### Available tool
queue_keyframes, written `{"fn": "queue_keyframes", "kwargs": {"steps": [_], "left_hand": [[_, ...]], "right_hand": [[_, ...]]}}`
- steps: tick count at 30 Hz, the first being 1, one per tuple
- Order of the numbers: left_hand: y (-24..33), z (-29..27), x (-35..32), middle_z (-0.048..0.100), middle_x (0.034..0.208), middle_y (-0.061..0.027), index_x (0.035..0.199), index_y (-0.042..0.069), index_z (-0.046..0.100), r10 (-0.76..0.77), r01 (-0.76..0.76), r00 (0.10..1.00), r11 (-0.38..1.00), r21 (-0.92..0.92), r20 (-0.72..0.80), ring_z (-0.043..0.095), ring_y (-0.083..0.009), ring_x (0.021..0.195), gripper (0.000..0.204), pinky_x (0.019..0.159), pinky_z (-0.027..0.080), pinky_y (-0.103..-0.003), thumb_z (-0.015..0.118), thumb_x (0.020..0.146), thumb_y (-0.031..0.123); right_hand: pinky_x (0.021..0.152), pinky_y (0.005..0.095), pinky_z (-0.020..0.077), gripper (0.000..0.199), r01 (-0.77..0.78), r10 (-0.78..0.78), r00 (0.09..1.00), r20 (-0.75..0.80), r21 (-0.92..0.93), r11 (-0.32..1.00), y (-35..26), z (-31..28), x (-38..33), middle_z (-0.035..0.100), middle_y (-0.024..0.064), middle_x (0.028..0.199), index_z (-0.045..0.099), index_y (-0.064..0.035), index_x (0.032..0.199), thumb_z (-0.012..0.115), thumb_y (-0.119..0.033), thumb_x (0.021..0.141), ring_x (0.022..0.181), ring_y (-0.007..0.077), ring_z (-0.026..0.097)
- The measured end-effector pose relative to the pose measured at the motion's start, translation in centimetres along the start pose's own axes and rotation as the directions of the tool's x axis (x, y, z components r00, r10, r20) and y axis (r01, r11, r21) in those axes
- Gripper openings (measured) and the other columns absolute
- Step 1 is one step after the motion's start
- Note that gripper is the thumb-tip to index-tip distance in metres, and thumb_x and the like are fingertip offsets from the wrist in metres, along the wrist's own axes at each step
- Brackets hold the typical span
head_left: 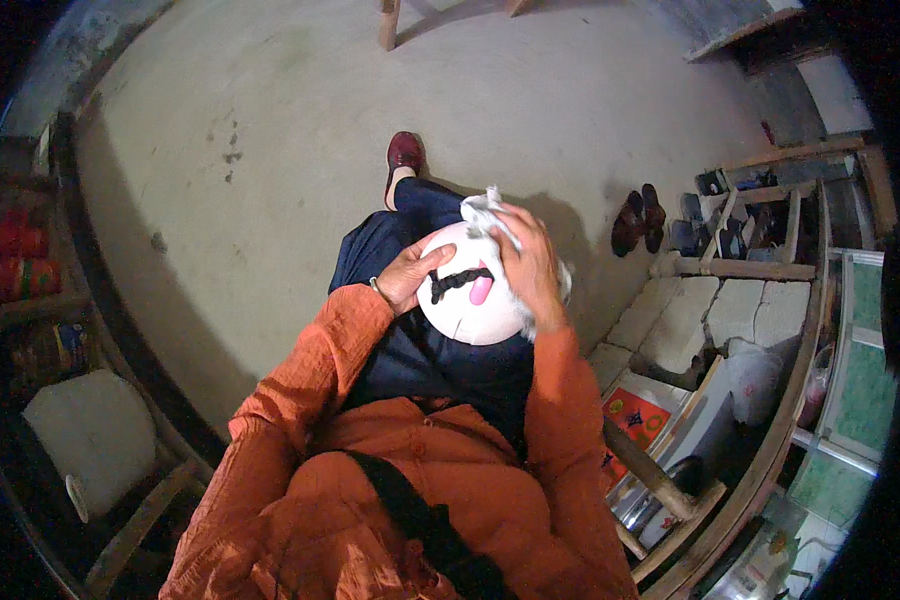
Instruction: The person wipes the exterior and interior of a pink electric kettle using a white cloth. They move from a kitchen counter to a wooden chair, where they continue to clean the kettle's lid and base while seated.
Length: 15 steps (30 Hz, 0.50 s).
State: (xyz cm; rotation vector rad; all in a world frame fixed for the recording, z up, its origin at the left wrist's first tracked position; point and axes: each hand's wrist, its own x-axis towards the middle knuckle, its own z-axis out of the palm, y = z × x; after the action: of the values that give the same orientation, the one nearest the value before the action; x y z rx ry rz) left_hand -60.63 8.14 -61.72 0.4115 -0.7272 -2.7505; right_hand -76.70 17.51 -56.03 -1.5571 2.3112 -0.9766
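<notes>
Item: one pale, round object [459,258] of undetermined material, fitted with a black, curved, textured strip [457,282] and a pink, tongue-shaped piece [481,291]. Location: above the wearer's lap, over dark blue fabric trousers [440,365].

Left hand [406,277]: grasped the object's left edge, thumb laid on the pale face, remaining fingers mostly hidden.

Right hand [532,262]: lay over the object's right side, fingers bent around a crumpled, white-and-grey cloth [485,212] that bunched out at the object's far edge.

Step in hand: judged to be a wiping of the surface, one hand steadying and the other working the cloth. Next move: appeared to call for a firm left hold, a turn of the object to expose covered areas, and light pressure near the attached pieces.

Surroundings: beyond the object, one dark red, closed shoe [405,152] on a grey, smooth floor [270,150]; to the object's right, a pair of brown shoes [654,212] and, farther right, a weathered wooden frame [740,268].
</notes>
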Motion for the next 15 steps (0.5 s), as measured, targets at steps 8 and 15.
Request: {"fn": "queue_keyframes", "kwargs": {"steps": [8,15], "left_hand": [[-3.1,3.3,-5.8,0.062,0.104,-0.0084,0.122,0.006,0.051,0.032,0.040,0.839,0.992,0.120,-0.543,0.060,-0.0159,0.093,0.055,0.077,0.049,-0.027,0.038,0.095,0.052],[-4.3,0.8,-1.9,0.058,0.092,-0.0070,0.107,-0.001,0.054,0.506,-0.094,0.655,0.791,0.605,-0.560,0.052,-0.0148,0.082,0.038,0.077,0.044,-0.027,0.040,0.100,0.033]], "right_hand": [[0.093,0.0338,0.0410,0.024,0.001,-0.010,0.998,0.061,0.149,0.989,1.5,1.2,2.0,0.062,0.0120,0.115,0.064,-0.0012,0.107,0.060,-0.012,0.085,0.104,0.0296,0.057],[0.094,0.0359,0.0396,0.027,-0.091,0.100,0.975,-0.200,0.054,0.994,0.2,0.5,-2.6,0.057,0.0179,0.121,0.061,0.0012,0.112,0.055,-0.010,0.088,0.110,0.0323,0.054]]}}
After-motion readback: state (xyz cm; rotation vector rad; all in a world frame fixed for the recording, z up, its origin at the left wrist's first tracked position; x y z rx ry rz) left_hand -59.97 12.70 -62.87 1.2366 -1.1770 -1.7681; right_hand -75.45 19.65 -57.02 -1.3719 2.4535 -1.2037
